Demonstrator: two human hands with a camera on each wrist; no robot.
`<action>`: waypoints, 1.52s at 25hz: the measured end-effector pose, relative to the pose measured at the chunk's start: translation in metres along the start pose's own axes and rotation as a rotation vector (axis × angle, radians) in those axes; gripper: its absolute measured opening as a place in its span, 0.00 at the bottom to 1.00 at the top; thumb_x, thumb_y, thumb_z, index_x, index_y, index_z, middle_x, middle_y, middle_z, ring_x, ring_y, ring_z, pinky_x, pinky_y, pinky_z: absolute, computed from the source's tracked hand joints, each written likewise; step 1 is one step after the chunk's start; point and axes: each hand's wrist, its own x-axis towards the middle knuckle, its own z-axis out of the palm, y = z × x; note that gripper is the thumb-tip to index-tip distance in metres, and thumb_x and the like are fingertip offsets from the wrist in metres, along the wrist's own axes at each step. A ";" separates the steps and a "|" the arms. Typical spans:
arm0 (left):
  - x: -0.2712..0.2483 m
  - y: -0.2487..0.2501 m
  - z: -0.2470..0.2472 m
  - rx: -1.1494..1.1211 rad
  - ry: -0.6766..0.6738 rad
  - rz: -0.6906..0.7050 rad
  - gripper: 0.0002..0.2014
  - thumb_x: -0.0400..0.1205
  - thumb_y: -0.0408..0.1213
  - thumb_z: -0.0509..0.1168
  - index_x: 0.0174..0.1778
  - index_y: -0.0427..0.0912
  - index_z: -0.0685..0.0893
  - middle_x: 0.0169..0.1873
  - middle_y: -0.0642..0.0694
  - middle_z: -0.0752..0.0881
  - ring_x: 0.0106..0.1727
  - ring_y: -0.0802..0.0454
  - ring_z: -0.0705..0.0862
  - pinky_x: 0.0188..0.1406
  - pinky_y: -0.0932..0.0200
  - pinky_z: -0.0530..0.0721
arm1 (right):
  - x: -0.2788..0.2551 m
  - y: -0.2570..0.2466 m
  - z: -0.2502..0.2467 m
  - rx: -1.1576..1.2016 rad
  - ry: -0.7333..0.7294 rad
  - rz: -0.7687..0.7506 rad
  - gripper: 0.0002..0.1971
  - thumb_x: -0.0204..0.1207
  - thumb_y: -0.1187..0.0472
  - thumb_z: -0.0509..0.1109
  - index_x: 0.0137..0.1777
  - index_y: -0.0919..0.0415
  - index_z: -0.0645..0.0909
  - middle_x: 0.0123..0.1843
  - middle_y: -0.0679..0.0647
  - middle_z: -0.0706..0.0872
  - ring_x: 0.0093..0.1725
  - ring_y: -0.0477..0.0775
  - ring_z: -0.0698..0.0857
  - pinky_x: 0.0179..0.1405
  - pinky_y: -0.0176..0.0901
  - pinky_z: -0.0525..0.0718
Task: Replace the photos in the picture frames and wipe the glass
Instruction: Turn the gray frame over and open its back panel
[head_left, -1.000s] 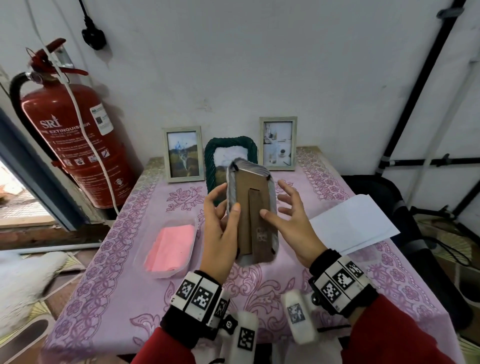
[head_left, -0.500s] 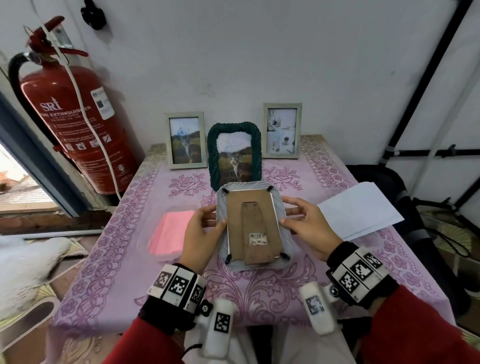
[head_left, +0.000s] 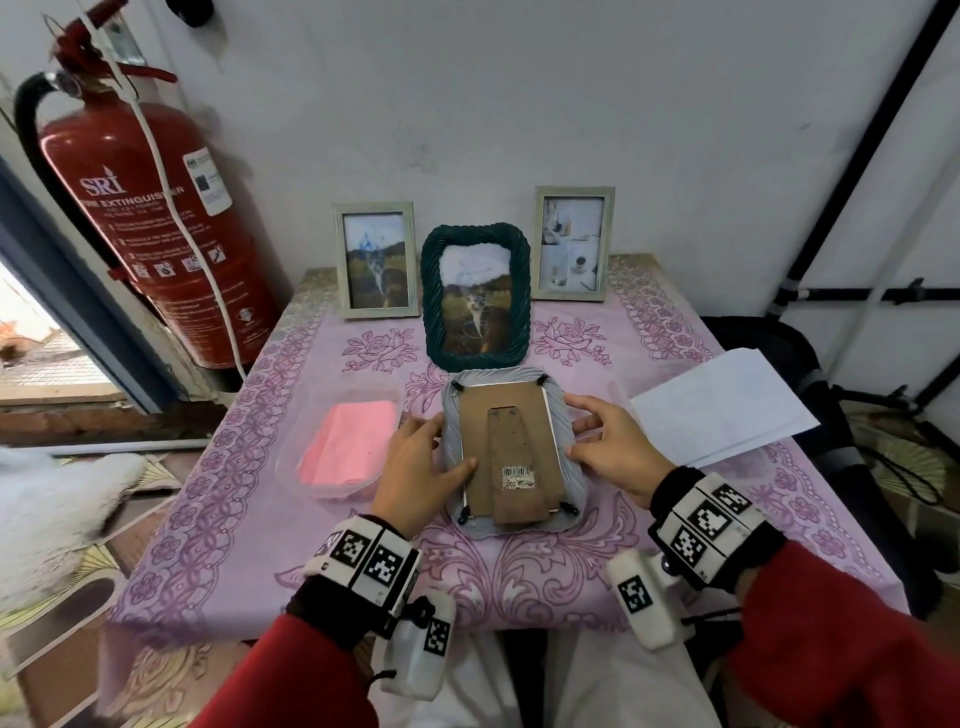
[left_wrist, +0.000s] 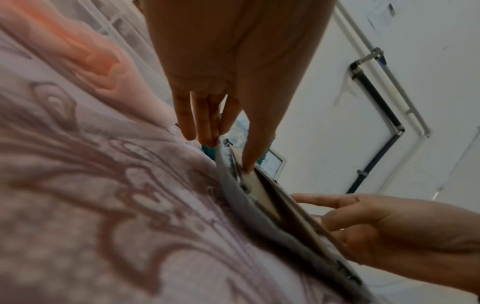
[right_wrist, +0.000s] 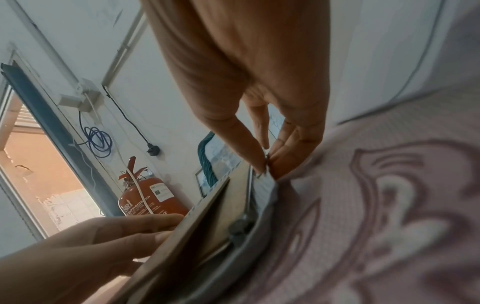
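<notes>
A grey wavy-rimmed picture frame lies face down on the purple tablecloth, its brown backboard and folded stand facing up. My left hand grips the frame's left rim, thumb on the backboard and fingers beside the edge; the left wrist view shows the same. My right hand pinches the right rim between thumb and fingers, seen close in the right wrist view. The frame's glass side is hidden against the table.
Just behind stands a dark green rope frame, flanked by two pale frames against the wall. To the left, a clear tub holds a pink cloth. White paper lies right. A red extinguisher hangs far left.
The grey frame, held upright in the air a second ago, has come down flat, face down on the table. Both hands followed it down and stay at its sides.
</notes>
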 end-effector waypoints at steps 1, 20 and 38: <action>0.001 -0.002 0.001 0.011 -0.019 -0.023 0.27 0.75 0.40 0.72 0.70 0.38 0.76 0.58 0.39 0.77 0.61 0.44 0.78 0.65 0.52 0.76 | 0.000 0.001 0.001 -0.006 -0.001 0.000 0.32 0.70 0.81 0.67 0.75 0.65 0.70 0.41 0.52 0.78 0.35 0.43 0.77 0.40 0.26 0.77; 0.006 -0.020 -0.009 -0.125 -0.001 -0.149 0.34 0.71 0.40 0.77 0.71 0.35 0.74 0.55 0.42 0.78 0.53 0.53 0.77 0.55 0.64 0.75 | 0.005 0.004 0.002 0.098 0.016 0.130 0.24 0.70 0.80 0.69 0.67 0.70 0.77 0.41 0.54 0.80 0.33 0.48 0.78 0.31 0.32 0.80; 0.084 0.017 -0.021 0.261 -0.271 -0.167 0.19 0.73 0.39 0.74 0.57 0.34 0.82 0.54 0.37 0.84 0.53 0.46 0.82 0.54 0.56 0.79 | 0.076 -0.038 0.006 -0.316 -0.047 0.259 0.14 0.72 0.73 0.73 0.57 0.66 0.83 0.36 0.62 0.84 0.27 0.57 0.81 0.20 0.43 0.85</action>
